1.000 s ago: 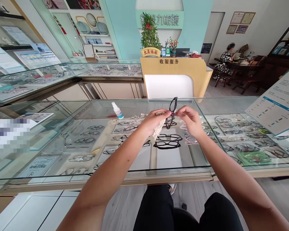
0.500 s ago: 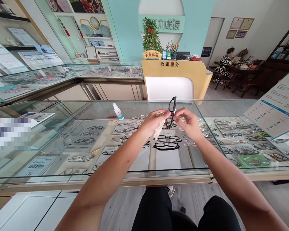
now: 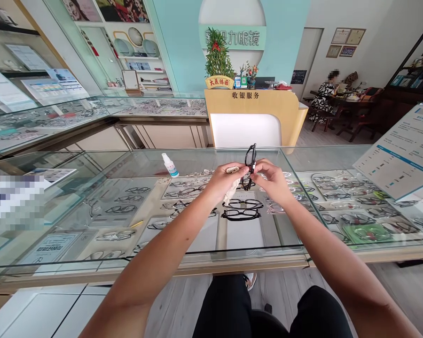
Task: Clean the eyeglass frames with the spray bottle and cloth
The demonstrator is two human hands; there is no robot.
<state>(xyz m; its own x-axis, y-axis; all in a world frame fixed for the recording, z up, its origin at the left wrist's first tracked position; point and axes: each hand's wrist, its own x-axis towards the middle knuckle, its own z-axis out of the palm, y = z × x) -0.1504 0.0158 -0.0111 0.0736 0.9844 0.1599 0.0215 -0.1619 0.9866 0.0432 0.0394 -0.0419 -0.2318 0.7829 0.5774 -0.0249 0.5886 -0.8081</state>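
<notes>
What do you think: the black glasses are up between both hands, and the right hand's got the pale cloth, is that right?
Not quite: the pale cloth is in the left hand, not the right hand, as the head view shows. The black glasses are up between both hands.

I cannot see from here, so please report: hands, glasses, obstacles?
Left fingers holding glasses and cloth; right fingers touching glasses. Glasses held vertically above counter. Spray bottle apart, left; nothing visibly blocking.

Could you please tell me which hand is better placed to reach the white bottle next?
Probably the left hand: it is nearer the white bottle, though it holds a cloth and the black glasses; the right hand is farther away.
</notes>
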